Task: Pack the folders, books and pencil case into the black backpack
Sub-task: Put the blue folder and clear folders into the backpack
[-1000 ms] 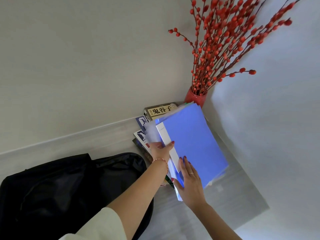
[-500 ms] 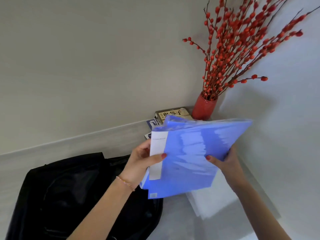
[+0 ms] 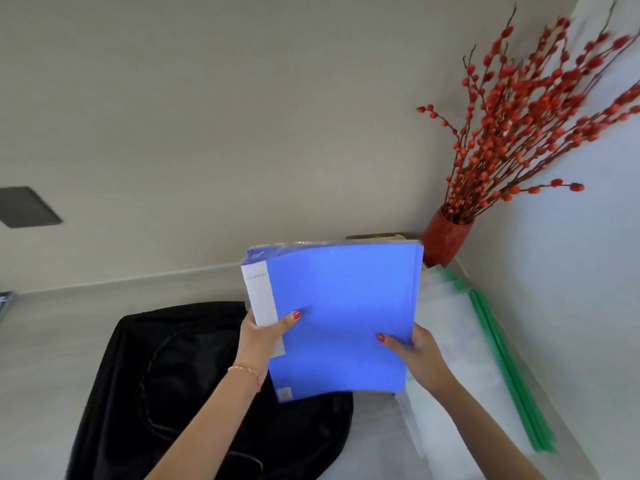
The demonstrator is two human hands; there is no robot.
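In the head view, the blue folder (image 3: 341, 317) sits at the centre of the frame, raised off the surface and held between both hands. The left hand (image 3: 258, 332) grips its lower left edge by the white spine label, thumb curled over the front cover. The right hand (image 3: 414, 353) pinches the lower right edge, thumb on the cover and fingers behind. The black backpack (image 3: 166, 386) lies at lower left on the pale table (image 3: 52, 341), partly under the folder. Translucent folders with green spines (image 3: 481, 358) lie at right. A red vase (image 3: 445, 239) of red-budded branches stands in the upper right corner.
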